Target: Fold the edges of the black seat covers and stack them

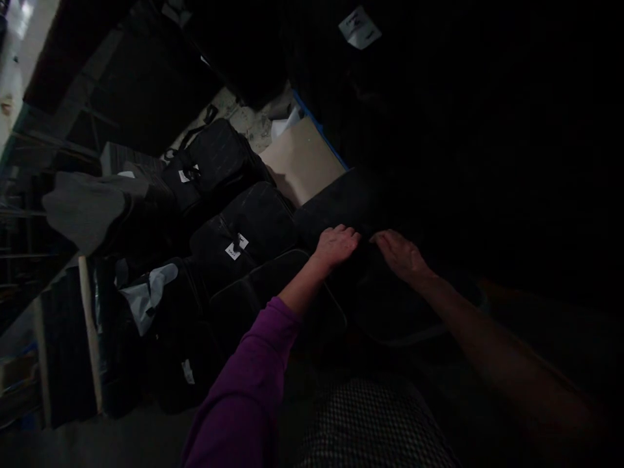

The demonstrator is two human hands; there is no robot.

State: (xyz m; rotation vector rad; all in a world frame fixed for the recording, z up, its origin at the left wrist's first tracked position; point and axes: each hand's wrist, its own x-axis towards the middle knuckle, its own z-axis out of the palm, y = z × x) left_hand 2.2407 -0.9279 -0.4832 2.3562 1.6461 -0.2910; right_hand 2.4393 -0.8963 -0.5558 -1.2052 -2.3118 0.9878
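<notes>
Both my hands are on a dark fabric bag (pixel 336 203) in front of me, in deep shadow. My left hand (pixel 338 243) is closed on its upper part, fingers curled over. Just to the right, my right hand (pixel 400 252) is closed too, with thumb and fingers pinched together at the dark material; what they grip is too dark to make out. A small gap separates the hands. Beside the bag on the left lies a black bag with a white tag (pixel 236 247). The lower edge of the dark bag blends into the shadow.
Another tagged black bag (pixel 214 162) lies farther back, near a brown cardboard sheet (pixel 303 161) with a blue edge. Grey plastic (pixel 149 296) rests on bags at the left, beside an upright wooden strip (pixel 90 331). A white label (pixel 359 27) shows at the top.
</notes>
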